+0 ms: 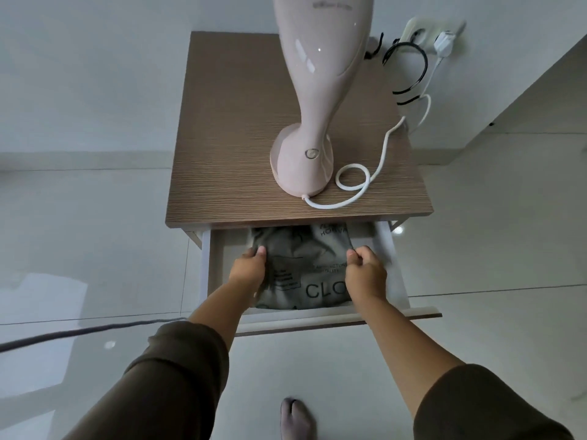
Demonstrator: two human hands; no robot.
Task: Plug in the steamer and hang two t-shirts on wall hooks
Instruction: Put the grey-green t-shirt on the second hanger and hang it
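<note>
Sleeves: dark brown sleeves [178, 369] on both forearms sit closest to the lens, reaching forward into the drawer; a foot in a grey sock [297, 419] stands on the pale glossy tiled floor [79, 249] below them.
Table: small wood-grain bedside table [228, 122] against a white wall, its white-lined drawer [317, 319] pulled open toward the person.
Steamer: tall pale pink glossy garment steamer [317, 90] stands upright on the tabletop, long axis vertical, oval base near the front edge and body rising toward the lens.
T-shirt: folded grey t-shirt with black lettering [305, 268] lies flat in the drawer, printed side up, partly under the tabletop at its far end (letters "CLO" readable at the near end).
Cord: white steamer cord [352, 182] leaves the base, loops once on the tabletop, drops off the right edge and climbs to a white plug [443, 42] at the wall socket [419, 30].
Left hand: left hand [249, 268] grips the shirt's left edge, fingers curled around the fabric.
Right hand: right hand [365, 271] pinches the shirt's right edge, thumb on top.
Black cable: thin black cable [409, 68] coils on the wall below the socket.
</note>
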